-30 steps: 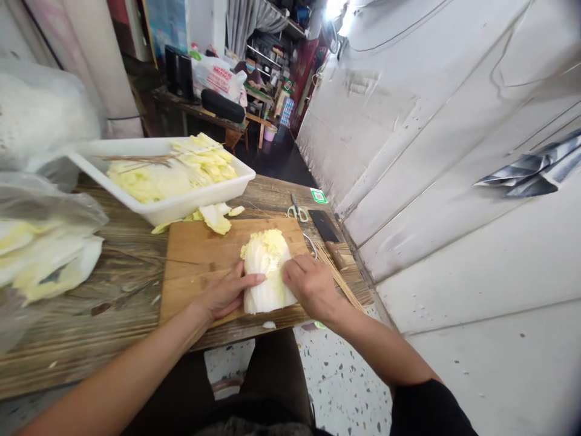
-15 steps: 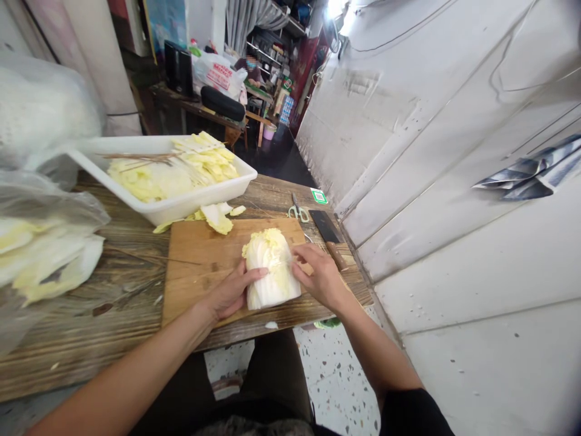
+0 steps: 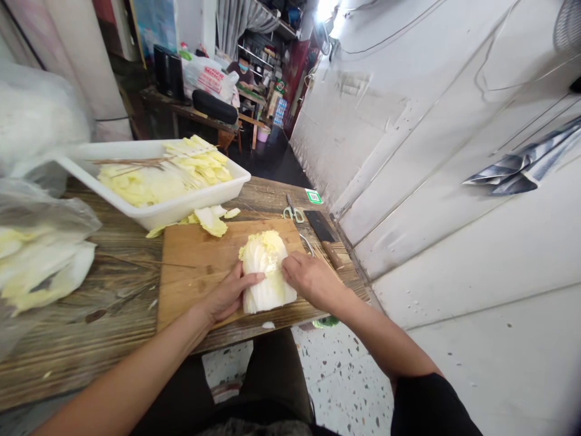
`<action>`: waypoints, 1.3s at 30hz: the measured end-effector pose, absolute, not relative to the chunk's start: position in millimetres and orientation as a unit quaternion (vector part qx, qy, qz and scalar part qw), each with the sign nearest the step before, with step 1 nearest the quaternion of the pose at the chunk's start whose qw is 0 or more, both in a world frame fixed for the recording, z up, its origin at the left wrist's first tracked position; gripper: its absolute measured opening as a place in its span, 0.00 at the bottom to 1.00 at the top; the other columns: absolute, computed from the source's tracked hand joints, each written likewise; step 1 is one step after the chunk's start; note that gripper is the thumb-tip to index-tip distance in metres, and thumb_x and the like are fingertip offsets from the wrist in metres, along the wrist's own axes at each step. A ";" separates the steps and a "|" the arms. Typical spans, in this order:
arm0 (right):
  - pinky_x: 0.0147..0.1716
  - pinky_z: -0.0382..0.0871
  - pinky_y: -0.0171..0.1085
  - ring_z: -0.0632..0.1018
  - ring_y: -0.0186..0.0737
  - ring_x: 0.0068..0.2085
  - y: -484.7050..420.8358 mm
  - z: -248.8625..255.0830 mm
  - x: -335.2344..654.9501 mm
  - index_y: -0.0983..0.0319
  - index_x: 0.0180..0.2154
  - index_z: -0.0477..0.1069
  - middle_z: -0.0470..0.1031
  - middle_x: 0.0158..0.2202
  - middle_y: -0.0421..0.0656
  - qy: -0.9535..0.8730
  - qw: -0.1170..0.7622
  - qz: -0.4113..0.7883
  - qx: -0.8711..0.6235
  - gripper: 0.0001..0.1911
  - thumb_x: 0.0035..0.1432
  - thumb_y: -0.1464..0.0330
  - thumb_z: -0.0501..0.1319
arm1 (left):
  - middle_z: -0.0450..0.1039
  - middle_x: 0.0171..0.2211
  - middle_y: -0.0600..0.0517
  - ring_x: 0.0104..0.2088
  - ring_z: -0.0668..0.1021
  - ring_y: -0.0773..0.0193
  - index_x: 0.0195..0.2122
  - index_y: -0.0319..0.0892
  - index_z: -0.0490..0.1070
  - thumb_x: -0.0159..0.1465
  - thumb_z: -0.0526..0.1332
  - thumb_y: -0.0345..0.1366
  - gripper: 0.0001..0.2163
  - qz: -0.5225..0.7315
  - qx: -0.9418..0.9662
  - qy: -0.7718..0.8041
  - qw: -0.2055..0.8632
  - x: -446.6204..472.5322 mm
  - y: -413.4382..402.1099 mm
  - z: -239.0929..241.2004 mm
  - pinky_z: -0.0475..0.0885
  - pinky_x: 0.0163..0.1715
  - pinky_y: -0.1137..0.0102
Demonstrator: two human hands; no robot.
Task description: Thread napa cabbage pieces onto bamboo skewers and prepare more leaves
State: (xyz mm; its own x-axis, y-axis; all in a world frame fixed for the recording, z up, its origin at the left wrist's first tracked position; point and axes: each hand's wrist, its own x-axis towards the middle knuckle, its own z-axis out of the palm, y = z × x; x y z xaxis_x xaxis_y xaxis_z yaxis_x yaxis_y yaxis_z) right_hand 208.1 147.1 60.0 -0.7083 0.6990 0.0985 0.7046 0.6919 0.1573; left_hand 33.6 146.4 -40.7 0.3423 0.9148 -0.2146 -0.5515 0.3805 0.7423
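Note:
A pale napa cabbage chunk [image 3: 264,266] lies on a wooden cutting board [image 3: 200,260] near the table's front edge. My left hand [image 3: 224,297] cups its left side, thumb pressed against the leaves. My right hand [image 3: 308,278] rests on its right side, fingers curled onto the top leaves as if pinching one. A cleaver [image 3: 323,233] and scissors [image 3: 292,211] lie to the right of the board, untouched.
A white tray [image 3: 172,209] of cut cabbage leaves and bamboo skewers stands behind the board. Loose leaf scraps [image 3: 209,219] lie at its front. Plastic bags with cabbage [image 3: 40,254] sit at the left. A white wall [image 3: 431,181] runs close on the right. A person sits far back.
My right hand lifted off the cabbage's right side half a second ago and has come back down onto its top leaves. The left hand has stayed put.

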 end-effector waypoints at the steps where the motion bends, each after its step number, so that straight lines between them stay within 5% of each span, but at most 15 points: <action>1: 0.29 0.63 0.35 0.71 0.37 0.29 145.0 61.8 207.4 0.65 0.36 0.68 0.71 0.32 0.44 -0.920 0.011 -0.092 -0.382 0.07 0.67 0.73 0.54 | 0.78 0.48 0.44 0.50 0.78 0.45 0.53 0.43 0.64 0.45 0.74 0.39 0.34 0.477 0.287 0.318 0.768 33.7 146.0 -39.9 0.77 0.48 0.58; 9: 0.32 0.64 0.33 0.71 0.36 0.31 150.3 74.1 214.5 0.65 0.34 0.70 0.71 0.33 0.44 -0.933 0.007 -0.032 -0.359 0.09 0.65 0.77 0.53 | 0.78 0.47 0.44 0.49 0.79 0.45 0.51 0.45 0.64 0.45 0.74 0.38 0.33 0.470 0.283 0.322 0.771 32.6 148.9 -43.6 0.77 0.46 0.58; 20: 0.37 0.67 0.39 0.76 0.44 0.37 140.5 46.2 204.3 0.66 0.39 0.69 0.75 0.38 0.53 -0.854 0.130 0.042 -0.501 0.08 0.64 0.77 0.52 | 0.78 0.47 0.44 0.50 0.78 0.43 0.52 0.45 0.64 0.45 0.73 0.41 0.33 0.462 0.299 0.310 0.775 32.4 148.4 -43.7 0.78 0.44 0.58; 27: 0.30 0.67 0.30 0.75 0.32 0.23 152.2 57.4 209.4 0.62 0.33 0.65 0.71 0.19 0.34 -0.846 0.155 0.175 -0.480 0.08 0.63 0.77 0.52 | 0.78 0.46 0.44 0.49 0.79 0.43 0.53 0.43 0.62 0.44 0.74 0.40 0.36 0.454 0.297 0.313 0.780 31.9 149.9 -45.1 0.79 0.42 0.58; 35: 0.27 0.67 0.28 0.73 0.29 0.26 165.1 54.0 212.5 0.62 0.35 0.66 0.71 0.30 0.37 -0.863 0.157 0.187 -0.442 0.11 0.50 0.79 0.60 | 0.78 0.46 0.45 0.50 0.78 0.45 0.54 0.43 0.61 0.47 0.71 0.41 0.34 0.455 0.296 0.299 0.785 33.5 152.9 -49.2 0.76 0.48 0.55; 39: 0.28 0.66 0.29 0.71 0.30 0.26 168.6 53.4 209.9 0.62 0.33 0.65 0.69 0.27 0.37 -0.877 0.137 0.145 -0.438 0.07 0.53 0.79 0.58 | 0.77 0.48 0.43 0.50 0.78 0.45 0.54 0.42 0.60 0.47 0.71 0.41 0.35 0.455 0.297 0.302 0.783 33.8 154.3 -50.0 0.76 0.48 0.56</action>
State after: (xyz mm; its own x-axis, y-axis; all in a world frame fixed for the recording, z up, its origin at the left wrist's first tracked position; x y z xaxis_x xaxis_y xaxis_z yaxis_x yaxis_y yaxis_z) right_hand 209.9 168.6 53.4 -0.5794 0.8072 0.1126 0.7277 0.5746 -0.3745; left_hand 33.8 154.3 -50.0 0.4037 0.8921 -0.2030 -0.5329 0.4096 0.7404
